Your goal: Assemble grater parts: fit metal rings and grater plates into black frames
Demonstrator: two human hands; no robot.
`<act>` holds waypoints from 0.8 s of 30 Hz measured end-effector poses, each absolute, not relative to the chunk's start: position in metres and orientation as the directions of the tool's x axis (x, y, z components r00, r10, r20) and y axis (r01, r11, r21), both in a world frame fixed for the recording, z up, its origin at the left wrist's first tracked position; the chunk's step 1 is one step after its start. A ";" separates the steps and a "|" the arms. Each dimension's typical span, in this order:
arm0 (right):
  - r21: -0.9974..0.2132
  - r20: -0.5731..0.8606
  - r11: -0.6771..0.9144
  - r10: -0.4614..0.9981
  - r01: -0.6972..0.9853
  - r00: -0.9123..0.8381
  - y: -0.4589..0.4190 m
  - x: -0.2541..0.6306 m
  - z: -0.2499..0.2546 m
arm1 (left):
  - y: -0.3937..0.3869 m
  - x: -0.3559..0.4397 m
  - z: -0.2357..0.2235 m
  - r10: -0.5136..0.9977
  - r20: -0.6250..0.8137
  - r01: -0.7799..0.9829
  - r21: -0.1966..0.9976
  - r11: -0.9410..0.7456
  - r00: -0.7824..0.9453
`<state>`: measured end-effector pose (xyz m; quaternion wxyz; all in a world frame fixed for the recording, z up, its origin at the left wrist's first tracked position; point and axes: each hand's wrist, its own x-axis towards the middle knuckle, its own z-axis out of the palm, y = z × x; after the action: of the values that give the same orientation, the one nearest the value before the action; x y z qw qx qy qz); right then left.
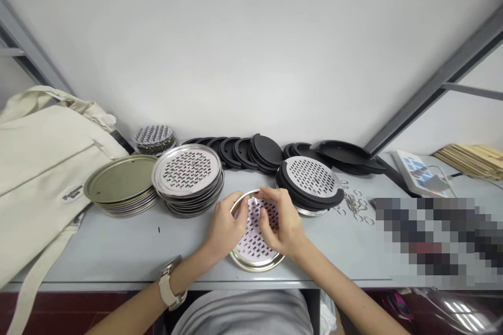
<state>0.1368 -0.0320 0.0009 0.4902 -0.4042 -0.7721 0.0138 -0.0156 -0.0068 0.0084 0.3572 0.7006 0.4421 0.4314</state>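
Observation:
A round grater disc with dark slots sits in a round, gold-rimmed metal lid near the table's front edge. My left hand is closed on the lid's upper left side, its thumb lying over the rim. On the upper right, my right hand curls its fingers at the far rim while its thumb rests over the disc. Both hands cover part of the disc and rim. Just behind my right hand stands a stack of black round holders, topped by another grater disc.
Stacked graters in metal rims and olive lids stand left, beside a cream bag. Loose grater discs and black round parts line the wall. Metal rings, a white box and wooden boards lie right.

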 end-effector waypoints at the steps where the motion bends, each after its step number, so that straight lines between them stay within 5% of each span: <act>1: -0.415 0.743 0.670 0.640 0.615 -0.195 -0.032 0.137 0.001 | -0.006 -0.015 0.008 0.928 0.289 0.319 0.879 -0.355 0.238; 11: -0.395 0.760 0.633 0.632 0.666 -0.150 -0.028 0.140 0.002 | -0.004 -0.015 0.006 0.927 0.280 0.339 0.872 -0.354 0.250; 17: -0.416 0.688 0.472 0.722 0.777 -0.070 -0.033 0.146 -0.003 | -0.002 -0.020 0.000 0.932 0.191 0.416 0.854 -0.312 0.307; 24: -0.417 0.474 0.447 0.850 0.792 -0.231 -0.043 0.145 -0.014 | -0.010 -0.019 -0.004 0.856 0.334 0.749 0.423 -0.509 0.394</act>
<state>0.1452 -0.0426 -0.0139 0.3317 -0.5240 -0.7832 0.0440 -0.0186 -0.0095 -0.0039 0.1022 0.8285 0.4846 0.2614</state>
